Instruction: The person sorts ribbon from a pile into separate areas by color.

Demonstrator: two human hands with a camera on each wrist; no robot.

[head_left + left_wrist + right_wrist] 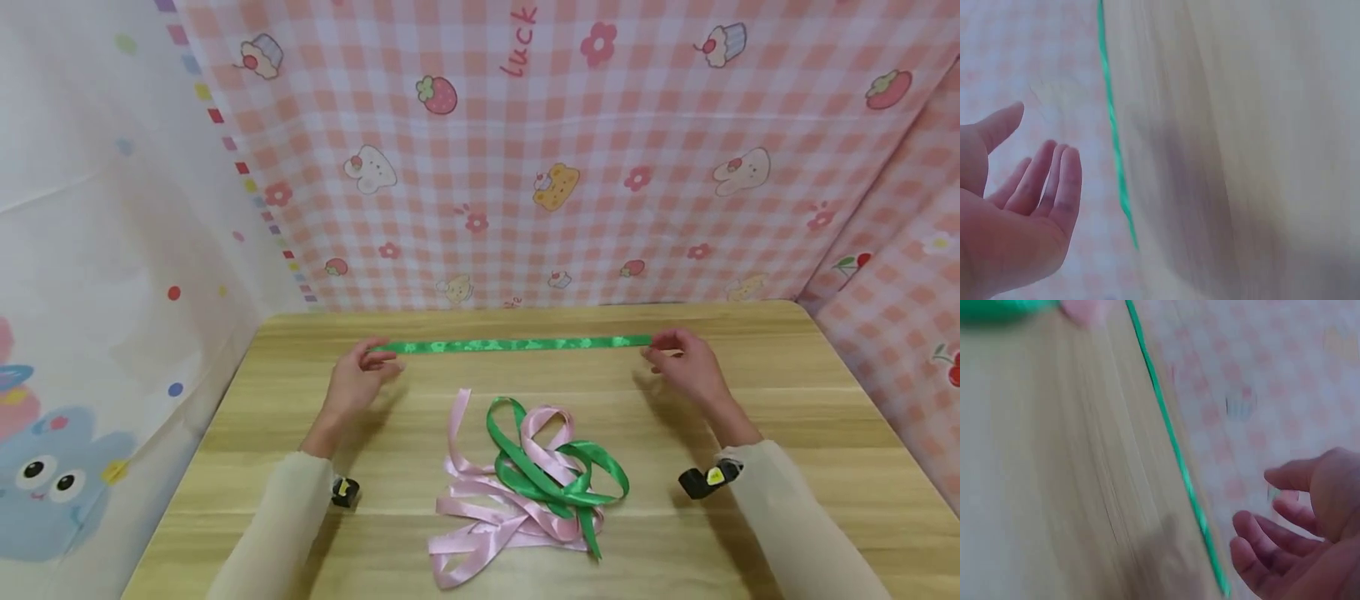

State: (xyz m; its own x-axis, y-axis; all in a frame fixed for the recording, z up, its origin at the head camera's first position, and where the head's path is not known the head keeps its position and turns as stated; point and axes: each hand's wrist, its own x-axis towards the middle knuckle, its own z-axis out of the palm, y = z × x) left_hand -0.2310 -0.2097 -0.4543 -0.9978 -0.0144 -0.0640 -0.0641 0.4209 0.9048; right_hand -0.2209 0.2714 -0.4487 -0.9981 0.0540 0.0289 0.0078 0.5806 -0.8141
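Here the green ribbon (517,343) lies straight along the table's (787,400) far edge, left hand (358,379) and right hand (686,367) at its ends (fingers loosely spread, gripping nothing).

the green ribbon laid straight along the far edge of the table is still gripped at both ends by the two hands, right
Not quite. The green ribbon does lie straight along the far edge of the table, but no hand grips it. The left wrist view shows the left hand open beside the ribbon, and the right wrist view shows the right hand open too, with the fingers off it.
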